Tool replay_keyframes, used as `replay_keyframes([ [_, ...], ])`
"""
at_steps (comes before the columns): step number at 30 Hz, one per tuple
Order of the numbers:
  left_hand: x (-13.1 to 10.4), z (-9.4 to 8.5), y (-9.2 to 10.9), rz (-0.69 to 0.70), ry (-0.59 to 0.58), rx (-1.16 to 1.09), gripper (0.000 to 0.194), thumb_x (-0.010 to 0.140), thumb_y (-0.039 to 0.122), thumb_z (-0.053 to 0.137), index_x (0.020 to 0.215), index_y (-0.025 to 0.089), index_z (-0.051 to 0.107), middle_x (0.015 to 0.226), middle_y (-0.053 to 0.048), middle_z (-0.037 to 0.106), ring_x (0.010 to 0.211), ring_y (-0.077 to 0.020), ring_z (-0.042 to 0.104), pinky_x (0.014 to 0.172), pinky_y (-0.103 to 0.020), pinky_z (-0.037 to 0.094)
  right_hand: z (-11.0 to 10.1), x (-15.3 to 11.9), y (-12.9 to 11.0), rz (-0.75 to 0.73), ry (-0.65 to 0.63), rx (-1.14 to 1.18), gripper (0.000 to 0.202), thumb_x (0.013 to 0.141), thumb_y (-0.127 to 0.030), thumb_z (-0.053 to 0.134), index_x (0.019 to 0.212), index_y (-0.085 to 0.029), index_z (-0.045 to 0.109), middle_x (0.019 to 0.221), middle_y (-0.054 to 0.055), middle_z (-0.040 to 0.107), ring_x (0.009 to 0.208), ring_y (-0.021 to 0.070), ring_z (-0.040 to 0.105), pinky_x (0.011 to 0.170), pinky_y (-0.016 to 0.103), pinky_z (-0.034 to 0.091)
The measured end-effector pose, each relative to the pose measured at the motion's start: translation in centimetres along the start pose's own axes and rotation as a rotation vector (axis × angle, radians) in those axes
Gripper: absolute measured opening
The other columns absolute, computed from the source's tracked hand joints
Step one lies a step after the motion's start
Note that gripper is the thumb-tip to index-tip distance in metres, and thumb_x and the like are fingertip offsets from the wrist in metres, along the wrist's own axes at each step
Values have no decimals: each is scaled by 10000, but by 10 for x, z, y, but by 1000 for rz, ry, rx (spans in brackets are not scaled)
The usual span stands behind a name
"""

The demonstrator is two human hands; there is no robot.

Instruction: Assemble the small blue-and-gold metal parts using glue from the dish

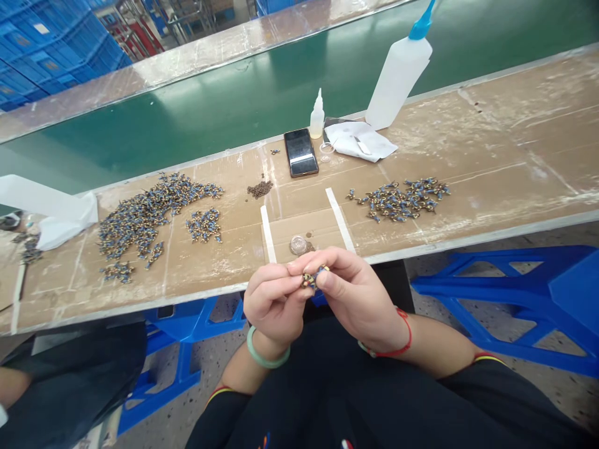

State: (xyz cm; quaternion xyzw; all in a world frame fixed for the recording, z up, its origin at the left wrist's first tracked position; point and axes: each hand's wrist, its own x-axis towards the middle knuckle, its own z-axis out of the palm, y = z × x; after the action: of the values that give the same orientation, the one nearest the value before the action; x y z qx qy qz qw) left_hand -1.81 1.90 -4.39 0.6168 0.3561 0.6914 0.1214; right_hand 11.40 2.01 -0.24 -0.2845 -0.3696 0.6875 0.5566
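Pinched between the fingertips of both hands is a small blue and gold metal piece (311, 279), held in front of my body at the bench's near edge. My left hand (276, 302), with a pale green bangle at the wrist, grips its left end. On the other end are the thumb and fingers of my right hand (360, 299), with a red cord at that wrist. Just beyond the fingers, a small round clear dish (298, 244) stands on a cardboard patch between two white tape strips. Fine detail of the held piece is partly covered by the fingers.
Similar pieces lie in a large heap (140, 215) at left and a smaller pile (405, 199) at right. Tiny brown parts (259, 189), a phone (301, 153), a small dropper bottle (317, 117) and a large white bottle (397, 81) sit farther back. Blue stools (515, 299) flank me; another person sits left.
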Motion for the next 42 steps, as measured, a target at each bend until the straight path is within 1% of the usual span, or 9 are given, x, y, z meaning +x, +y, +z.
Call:
replay_keyframes([
  [7, 3, 5, 2, 14, 11, 1, 125, 955, 292, 808, 1074, 282, 776, 852, 29, 746, 711, -128, 719, 653, -266, 589, -4, 2, 2, 98, -27, 78, 343, 821, -590, 894, 893, -275, 780, 933, 37, 845, 877, 211, 780, 912, 413, 668],
  [19, 8, 9, 5, 1, 9, 8, 95, 950, 302, 814, 1031, 263, 782, 842, 24, 745, 693, -120, 705, 629, -248, 559, -7, -1, 7, 73, -35, 74, 311, 875, -577, 849, 941, -292, 745, 1033, 35, 811, 991, 229, 751, 991, 450, 623],
  [22, 5, 6, 0, -20, 18, 10, 67, 970, 314, 789, 989, 250, 785, 802, 21, 729, 655, -112, 663, 595, -238, 514, -30, 8, 17, -75, 97, -131, 289, 918, -562, 801, 967, -288, 726, 1064, 36, 762, 979, 213, 721, 940, 406, 616],
  [26, -9, -10, -18, -148, 80, 45, 33, 953, 269, 800, 975, 244, 800, 812, 5, 728, 695, -128, 667, 624, -248, 505, -92, 39, 30, -239, 298, -636, 230, 963, -464, 723, 1041, -247, 722, 890, 24, 715, 842, 198, 700, 842, 373, 584],
  [29, -22, -21, -32, -252, 141, 58, 47, 924, 263, 834, 951, 236, 806, 825, 0, 728, 741, -138, 682, 662, -249, 519, -134, 60, 30, -207, 214, -1050, 210, 949, -414, 686, 975, -211, 735, 874, 47, 737, 798, 217, 693, 781, 381, 558],
  [32, -29, -25, -39, -278, 196, 38, 67, 920, 290, 843, 942, 235, 814, 818, -1, 729, 735, -133, 683, 659, -241, 518, -151, 71, 17, -246, 77, -1267, 223, 911, -371, 709, 1057, -210, 759, 896, 61, 730, 871, 264, 688, 844, 430, 540],
  [36, -29, -25, -41, -295, 226, 34, 68, 934, 300, 831, 947, 235, 818, 811, -3, 728, 721, -130, 681, 641, -235, 511, -121, 90, -15, -398, -115, -1432, 275, 961, -326, 644, 1203, -234, 739, 909, 73, 714, 878, 279, 685, 848, 441, 541],
  [39, -27, -24, -39, -296, 240, 17, 86, 936, 320, 831, 944, 235, 820, 803, -2, 725, 716, -129, 678, 631, -231, 502, -56, 118, -24, -401, -409, -1424, 198, 994, -273, 621, 1112, -278, 779, 907, 64, 753, 859, 257, 683, 816, 403, 532],
  [42, -27, -25, -36, -277, 246, -8, 82, 941, 321, 827, 967, 243, 824, 801, 6, 723, 708, -119, 667, 620, -224, 489, 20, 150, -8, -146, -736, -1566, 198, 981, -182, 629, 990, -253, 814, 879, 43, 788, 866, 216, 706, 817, 348, 522],
])
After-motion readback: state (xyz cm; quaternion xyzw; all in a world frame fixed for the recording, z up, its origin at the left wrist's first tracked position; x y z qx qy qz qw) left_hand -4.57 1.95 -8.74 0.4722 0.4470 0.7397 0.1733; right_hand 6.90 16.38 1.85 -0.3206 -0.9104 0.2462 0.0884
